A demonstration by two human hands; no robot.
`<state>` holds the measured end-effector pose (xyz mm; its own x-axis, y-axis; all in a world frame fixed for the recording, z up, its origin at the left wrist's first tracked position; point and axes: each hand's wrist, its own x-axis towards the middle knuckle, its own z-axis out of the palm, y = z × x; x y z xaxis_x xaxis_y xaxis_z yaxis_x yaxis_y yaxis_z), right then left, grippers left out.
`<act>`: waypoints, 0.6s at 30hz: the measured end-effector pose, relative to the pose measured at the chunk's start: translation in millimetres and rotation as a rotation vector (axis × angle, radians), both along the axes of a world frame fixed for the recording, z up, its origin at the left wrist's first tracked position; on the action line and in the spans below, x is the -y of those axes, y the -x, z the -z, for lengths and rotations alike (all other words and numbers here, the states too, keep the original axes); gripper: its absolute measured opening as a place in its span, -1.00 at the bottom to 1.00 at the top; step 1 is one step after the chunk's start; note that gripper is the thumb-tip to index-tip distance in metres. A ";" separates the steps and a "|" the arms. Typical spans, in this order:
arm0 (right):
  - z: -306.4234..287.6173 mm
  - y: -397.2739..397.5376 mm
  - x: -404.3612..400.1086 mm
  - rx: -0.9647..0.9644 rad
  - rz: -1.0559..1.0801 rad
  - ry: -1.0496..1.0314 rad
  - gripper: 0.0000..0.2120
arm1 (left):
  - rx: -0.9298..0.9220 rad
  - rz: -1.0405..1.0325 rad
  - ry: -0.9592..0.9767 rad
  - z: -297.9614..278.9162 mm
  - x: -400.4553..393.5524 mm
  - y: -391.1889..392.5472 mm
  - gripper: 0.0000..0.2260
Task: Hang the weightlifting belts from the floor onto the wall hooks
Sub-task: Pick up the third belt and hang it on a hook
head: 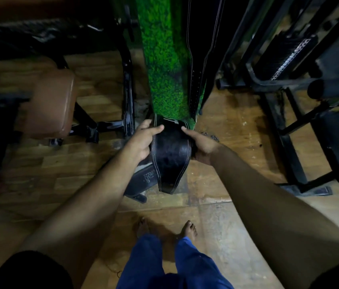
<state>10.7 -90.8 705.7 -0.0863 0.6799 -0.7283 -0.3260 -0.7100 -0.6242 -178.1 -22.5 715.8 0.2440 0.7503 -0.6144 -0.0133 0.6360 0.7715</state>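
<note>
A wide black leather weightlifting belt [170,155] with white stitching hangs folded between both hands above the wooden floor. My left hand [143,140] grips its left edge, thumb over the top. My right hand [200,146] holds the right edge. Under it, another black belt [141,182] with a printed logo lies on the floor. Two black belts [195,59] hang down the green turf-covered wall panel [162,59]. The hooks are out of view above.
A brown padded bench [49,105] on a black frame stands at the left. A black weight machine [289,69] with a padded seat fills the right. My bare feet [166,228] stand on the wooden floor [226,215] behind the belts.
</note>
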 end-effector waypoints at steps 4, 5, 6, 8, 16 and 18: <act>-14.9 -0.7 -31.5 0.089 0.140 -0.052 -0.37 | 0.045 0.084 -0.056 -20.8 16.4 10.3 -0.15; -23.3 0.5 -35.2 0.114 0.133 -0.083 -0.44 | 0.037 0.086 -0.031 -27.5 14.2 14.0 -0.15; -32.0 3.3 -34.6 0.114 0.130 -0.128 -0.59 | 0.036 0.073 0.011 -35.5 10.2 17.8 -0.19; -52.4 12.1 -31.3 0.045 0.085 -0.225 -0.76 | 0.043 -0.012 0.099 -57.2 -0.2 21.2 -0.43; -88.1 -0.2 -16.1 -0.009 -0.212 -0.321 -0.80 | -0.046 -0.064 -0.012 -103.9 -22.2 18.4 -0.76; -99.6 -10.3 -22.3 -0.075 -0.099 -0.316 -0.73 | -0.012 -0.037 -0.175 -114.3 -14.5 7.3 -0.70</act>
